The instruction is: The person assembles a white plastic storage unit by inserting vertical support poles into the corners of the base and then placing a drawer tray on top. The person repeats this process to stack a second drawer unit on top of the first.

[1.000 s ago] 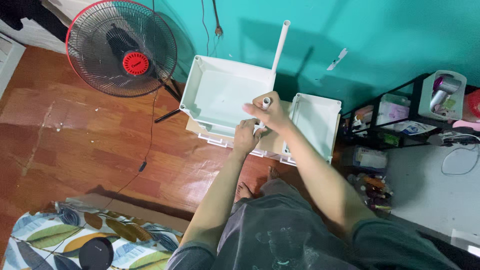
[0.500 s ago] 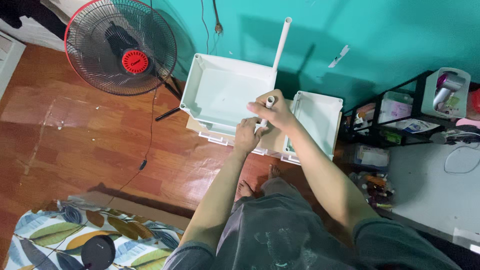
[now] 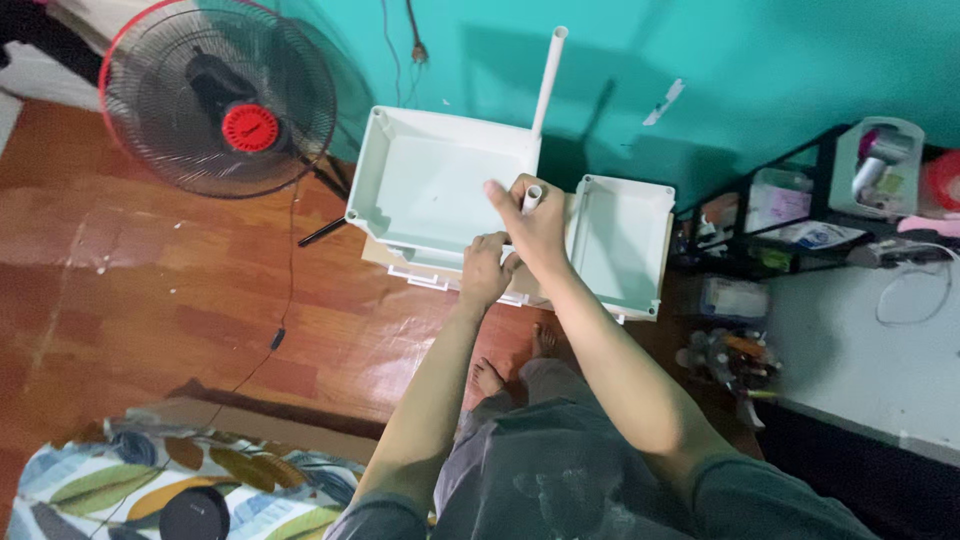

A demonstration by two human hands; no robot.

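Note:
My right hand (image 3: 532,225) grips a short white plastic pipe (image 3: 532,196), held upright with its open end toward the camera. My left hand (image 3: 486,268) sits just below it, fingers curled against the front edge of a large white plastic enclosure box (image 3: 440,185). A second, smaller white box (image 3: 622,238) stands to the right of my hands. Both boxes lie open side up on a flat piece of cardboard (image 3: 385,256) on the wooden floor. A long white pipe (image 3: 549,78) leans against the teal wall behind the boxes.
A red-rimmed standing fan (image 3: 215,95) stands at the upper left, its black cord (image 3: 275,335) trailing over the floor. A black rack (image 3: 790,215) with bottles and packets is at the right, beside a white surface (image 3: 870,360). A leaf-print cushion (image 3: 180,485) lies at the lower left.
The view has shifted slightly left and down. My right hand has turned the short pipe a little more upright; my left hand stays at the box edge.

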